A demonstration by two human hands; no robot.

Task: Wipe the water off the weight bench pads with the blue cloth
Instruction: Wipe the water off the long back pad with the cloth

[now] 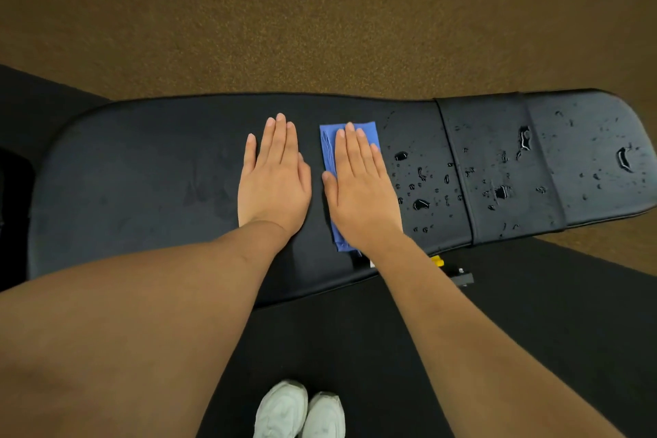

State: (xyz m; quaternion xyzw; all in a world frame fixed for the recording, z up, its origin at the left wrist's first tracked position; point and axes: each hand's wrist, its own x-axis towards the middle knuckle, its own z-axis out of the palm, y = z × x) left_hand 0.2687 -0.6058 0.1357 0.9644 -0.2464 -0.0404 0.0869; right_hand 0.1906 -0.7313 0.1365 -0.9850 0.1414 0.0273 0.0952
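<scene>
The blue cloth [350, 167], soft, light and folded, lies on the bench [142, 171] pad under the flat right hand [359, 188], fingers straight, pressing rather than gripping. The left hand [273, 185] rests flat beside it. Water droplets [421, 204] bead rightward; flat-palm pressure should suit wiping.

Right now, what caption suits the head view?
Right hand presses blue cloth on bench pad beside water droplets; left hand rests flat.

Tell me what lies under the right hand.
The folded blue cloth, pressed flat on the black bench pad by the right hand. Whether any water lies beneath the cloth is hidden.
</scene>
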